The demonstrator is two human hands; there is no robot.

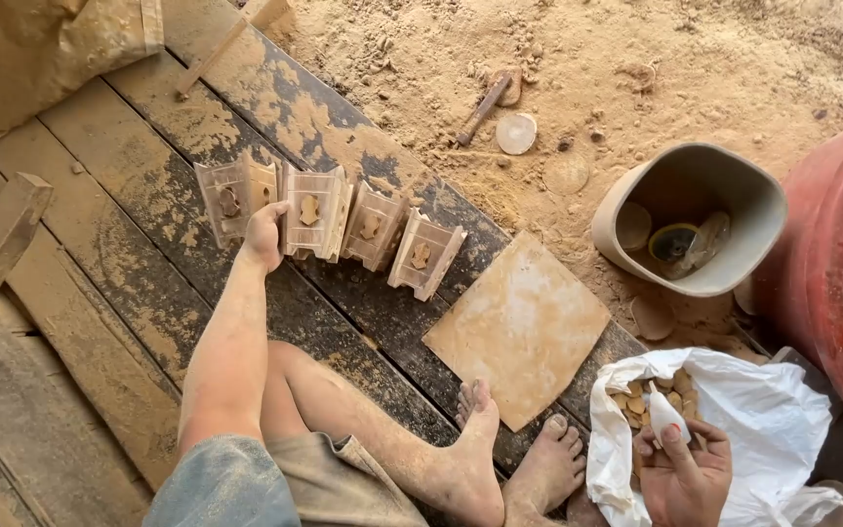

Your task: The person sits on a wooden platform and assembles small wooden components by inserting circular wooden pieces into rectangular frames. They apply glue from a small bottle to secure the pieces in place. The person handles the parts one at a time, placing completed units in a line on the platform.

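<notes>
Meanwhile, her left hand point(265, 234) gripped a small wooden frame point(316, 212); her right hand point(683, 468), fingers curled, held a white glue bottle point(665, 415), likely mid-gluing.

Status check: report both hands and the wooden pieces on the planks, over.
Left hand on wooden pieces. Right hand grips small white bottle over white bag. Nothing between.

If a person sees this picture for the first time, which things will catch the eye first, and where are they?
First comes the row of four small carved wooden pieces standing on the dark dusty planks, where the left hand touches between the first and second piece. At lower right, the right hand holds a small white bottle over a white plastic bag of small wooden cutouts. A beige bucket lies tipped on the sawdust.
</notes>
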